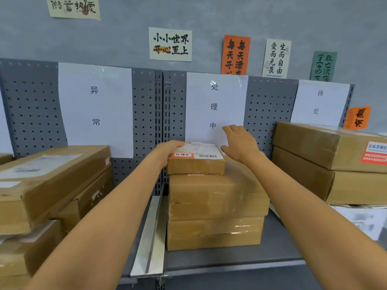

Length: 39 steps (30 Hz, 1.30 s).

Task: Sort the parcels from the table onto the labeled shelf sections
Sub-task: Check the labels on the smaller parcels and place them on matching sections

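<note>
A small brown parcel point(195, 166) with a white shipping label and a red-bordered sticker lies on top of two stacked larger boxes point(215, 197) in the middle shelf section, below the white sign 处理中 point(213, 105). My left hand point(167, 149) grips the parcel's left far corner, fingers curled over its top edge. My right hand point(240, 143) hovers just right of the parcel with straight, spread fingers, apart from it.
Brown boxes point(52, 178) are stacked in the left section under the sign 异常 point(95, 105). Two large boxes point(335, 162) fill the right section under the sign 待处 point(319, 101). A metal divider point(150, 237) separates left and middle sections. The grey shelf point(240, 258) shows in front.
</note>
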Each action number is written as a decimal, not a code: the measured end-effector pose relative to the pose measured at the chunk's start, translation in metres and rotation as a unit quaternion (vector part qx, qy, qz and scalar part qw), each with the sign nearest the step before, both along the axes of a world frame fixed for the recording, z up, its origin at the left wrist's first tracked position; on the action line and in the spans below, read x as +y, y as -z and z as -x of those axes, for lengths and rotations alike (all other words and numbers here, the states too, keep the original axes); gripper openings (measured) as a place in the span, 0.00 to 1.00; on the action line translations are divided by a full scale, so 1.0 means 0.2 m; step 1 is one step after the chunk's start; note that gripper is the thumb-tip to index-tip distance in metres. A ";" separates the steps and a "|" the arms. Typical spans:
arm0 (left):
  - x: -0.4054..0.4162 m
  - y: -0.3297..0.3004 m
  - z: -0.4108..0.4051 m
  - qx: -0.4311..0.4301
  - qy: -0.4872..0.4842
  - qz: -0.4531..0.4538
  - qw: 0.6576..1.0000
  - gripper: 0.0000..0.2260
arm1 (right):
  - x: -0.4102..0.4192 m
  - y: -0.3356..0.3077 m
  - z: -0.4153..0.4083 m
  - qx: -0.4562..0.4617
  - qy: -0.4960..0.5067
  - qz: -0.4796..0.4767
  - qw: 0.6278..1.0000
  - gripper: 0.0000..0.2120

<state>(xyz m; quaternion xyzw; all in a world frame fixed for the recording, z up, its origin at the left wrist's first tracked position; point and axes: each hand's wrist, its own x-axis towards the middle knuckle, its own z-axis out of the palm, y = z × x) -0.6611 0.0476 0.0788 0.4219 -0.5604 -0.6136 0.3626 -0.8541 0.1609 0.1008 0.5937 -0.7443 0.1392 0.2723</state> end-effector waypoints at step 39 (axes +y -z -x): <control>0.04 -0.13 -0.15 -0.355 -0.107 0.449 0.813 0.21 | 0.02 -0.08 -0.06 -0.020 -0.015 -0.002 1.000 0.27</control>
